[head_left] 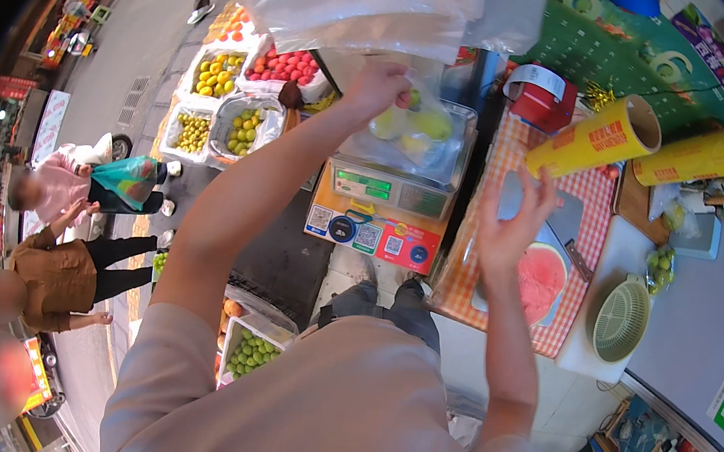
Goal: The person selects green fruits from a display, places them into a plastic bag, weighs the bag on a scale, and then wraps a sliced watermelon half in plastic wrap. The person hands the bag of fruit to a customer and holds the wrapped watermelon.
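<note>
My left hand (379,90) pinches the top of a clear plastic bag (433,148) with several pale green round fruits (430,125) inside. The bag rests on the pan of a silver digital scale (394,192) whose display is lit green. Over the red-checked cloth (595,213), my right hand (515,224) is raised with thumb and fingers apart, and I see nothing in it. Close beside it lie a cut watermelon half (541,284) with red flesh and a broad-bladed knife (565,219) with a dark handle.
Yellow wrap rolls (598,137), a red printer-like box (542,99) and a green basket (622,320) stand at right. Clear plastic bags (347,2) hang above the scale. Fruit crates (221,75) line the left, with people (63,277) on the street beyond.
</note>
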Action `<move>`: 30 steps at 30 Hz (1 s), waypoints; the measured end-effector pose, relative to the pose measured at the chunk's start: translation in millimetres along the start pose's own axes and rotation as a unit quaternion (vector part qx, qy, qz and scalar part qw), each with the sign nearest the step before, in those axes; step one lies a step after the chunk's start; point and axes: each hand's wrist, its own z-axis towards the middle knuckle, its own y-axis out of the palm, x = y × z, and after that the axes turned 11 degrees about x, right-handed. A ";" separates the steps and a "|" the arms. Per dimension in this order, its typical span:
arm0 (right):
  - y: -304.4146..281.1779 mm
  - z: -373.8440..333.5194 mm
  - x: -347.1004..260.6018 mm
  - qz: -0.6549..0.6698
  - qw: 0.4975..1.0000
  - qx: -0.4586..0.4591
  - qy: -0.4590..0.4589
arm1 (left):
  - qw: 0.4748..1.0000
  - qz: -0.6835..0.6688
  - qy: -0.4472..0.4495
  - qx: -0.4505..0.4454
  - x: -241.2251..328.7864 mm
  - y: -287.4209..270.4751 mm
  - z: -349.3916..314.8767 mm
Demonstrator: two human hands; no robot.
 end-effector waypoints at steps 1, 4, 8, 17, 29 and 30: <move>8.0 -18.8 0.2 0.018 0.999 -0.011 0.032 | 1.000 0.012 -0.007 -0.006 -1.0 4.4 0.3; 26.7 -64.1 -1.4 0.057 0.991 -0.050 0.109 | 0.999 -0.012 -0.044 -0.029 -13.1 15.6 4.4; 31.0 -96.9 -6.7 0.022 0.986 -0.103 0.128 | 0.998 0.000 -0.036 -0.056 -32.6 36.7 12.5; 54.3 -148.9 35.9 -0.015 0.969 -0.142 0.203 | 0.990 0.095 0.018 -0.101 -58.2 77.2 9.8; 107.9 -197.9 87.9 -0.062 0.901 -0.200 0.380 | 0.888 0.217 0.377 0.151 -30.4 35.7 -59.0; 121.1 -205.9 93.2 -0.089 0.899 -0.201 0.378 | 0.900 0.219 0.343 0.156 -39.0 21.3 -78.5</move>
